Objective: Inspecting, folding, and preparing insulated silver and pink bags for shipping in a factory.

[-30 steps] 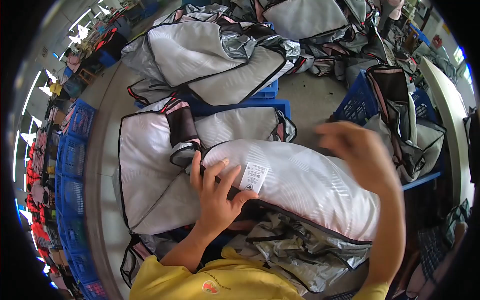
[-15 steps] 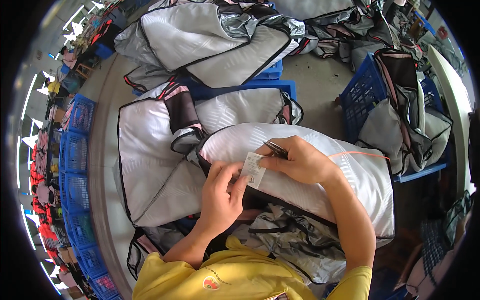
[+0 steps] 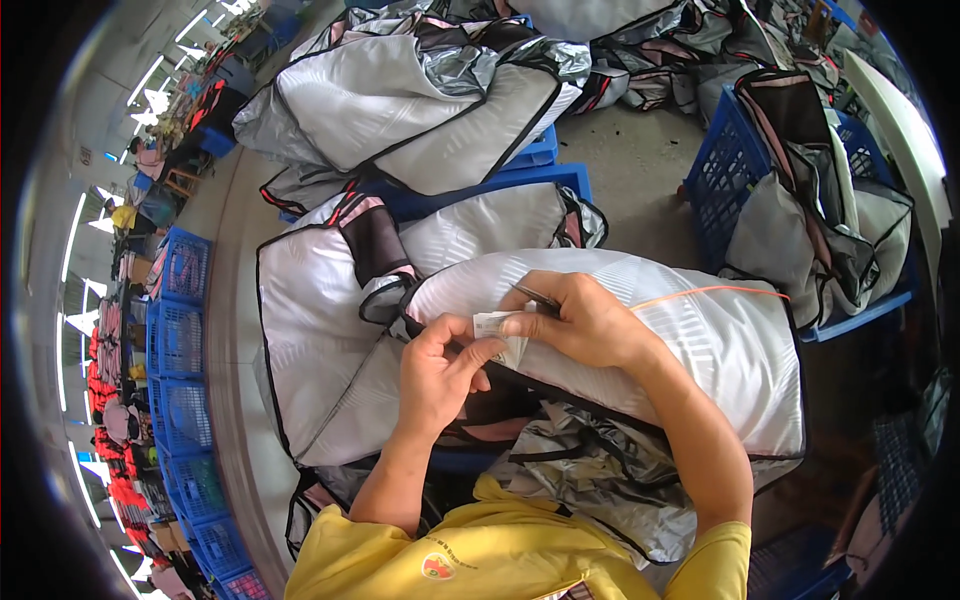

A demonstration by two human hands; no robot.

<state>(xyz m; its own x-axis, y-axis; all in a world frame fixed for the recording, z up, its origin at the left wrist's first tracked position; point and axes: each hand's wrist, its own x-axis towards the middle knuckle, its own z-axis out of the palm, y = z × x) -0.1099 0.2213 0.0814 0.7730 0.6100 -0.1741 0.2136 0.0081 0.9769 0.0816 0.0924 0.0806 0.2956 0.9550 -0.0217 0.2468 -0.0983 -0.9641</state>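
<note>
My left hand [image 3: 438, 372] is closed, its thumb and fingers pinching small white printed labels [image 3: 514, 349] from the left. My right hand [image 3: 590, 322] is closed too; its thumb presses on the labels' upper right. A slim dark metal tool [image 3: 540, 298], perhaps thread snips, is tucked in the right fingers, mostly hidden. Whether the labels are several or one folded piece is hard to tell. Both hands are just over the near edge of a large white padded fabric piece [image 3: 690, 335] with black edging. Crumpled silver lining [image 3: 590, 465] lies below it.
Another white piece with black edging [image 3: 320, 350] lies to the left. Beyond are a heap of similar pieces [image 3: 360, 100] and a blue crate [image 3: 575, 176]. At right, a blue crate [image 3: 728, 150] holds more. Several blue baskets [image 3: 180, 340] line the left. An orange cord [image 3: 715, 289] crosses the fabric.
The label, held upright and flat before, now looks folded or fanned between my thumbs. My left thumb has moved further over it. The whole view has shifted slightly.
</note>
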